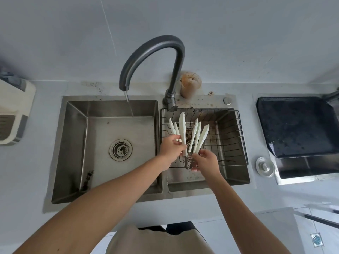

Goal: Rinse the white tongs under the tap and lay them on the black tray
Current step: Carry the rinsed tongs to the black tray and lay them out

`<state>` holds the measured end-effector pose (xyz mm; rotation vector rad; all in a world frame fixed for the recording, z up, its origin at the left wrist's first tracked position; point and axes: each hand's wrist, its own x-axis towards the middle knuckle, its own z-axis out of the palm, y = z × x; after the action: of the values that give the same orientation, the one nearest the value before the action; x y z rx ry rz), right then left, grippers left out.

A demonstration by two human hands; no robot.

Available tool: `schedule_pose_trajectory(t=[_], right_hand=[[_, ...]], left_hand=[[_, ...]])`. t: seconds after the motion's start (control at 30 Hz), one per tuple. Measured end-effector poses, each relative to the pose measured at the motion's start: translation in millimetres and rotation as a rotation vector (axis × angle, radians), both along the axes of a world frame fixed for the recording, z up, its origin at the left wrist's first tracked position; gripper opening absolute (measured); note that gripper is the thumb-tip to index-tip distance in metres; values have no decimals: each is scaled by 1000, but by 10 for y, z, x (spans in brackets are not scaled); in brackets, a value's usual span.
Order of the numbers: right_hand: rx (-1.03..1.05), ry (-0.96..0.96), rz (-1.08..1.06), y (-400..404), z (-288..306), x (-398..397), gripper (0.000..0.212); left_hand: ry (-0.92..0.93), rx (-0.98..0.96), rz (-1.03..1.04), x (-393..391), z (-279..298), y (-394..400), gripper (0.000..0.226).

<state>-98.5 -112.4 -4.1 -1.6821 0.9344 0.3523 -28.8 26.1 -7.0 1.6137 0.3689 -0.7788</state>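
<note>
Several white tongs (197,136) fan upward over the wire basket (229,140) in the right sink basin. My left hand (171,148) grips the leftmost tongs (182,129) near their metal handles. My right hand (206,160) holds the handle ends of the right-hand tongs. The dark curved tap (152,50) runs a thin stream of water into the left basin (121,132), away from the tongs. The black tray (297,125) sits on the counter at the right, wet and bare.
A dirty brown cup (189,85) stands behind the tap base. A round metal lid (265,166) lies on the counter between sink and tray. A white dish rack (12,110) is at the far left. The left basin holds only its drain strainer (120,149).
</note>
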Motion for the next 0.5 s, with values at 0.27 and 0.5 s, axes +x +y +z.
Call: schedule_pose_trajectory(t=[0.27,0.5], right_hand=[[-80,89,150,-437,-296,202,5],[-149,107,281,-546,-428,399,10]], left_hand=[[46,120,27,22,-262,-420,44],[69,189,76,119,-474,-573,28]])
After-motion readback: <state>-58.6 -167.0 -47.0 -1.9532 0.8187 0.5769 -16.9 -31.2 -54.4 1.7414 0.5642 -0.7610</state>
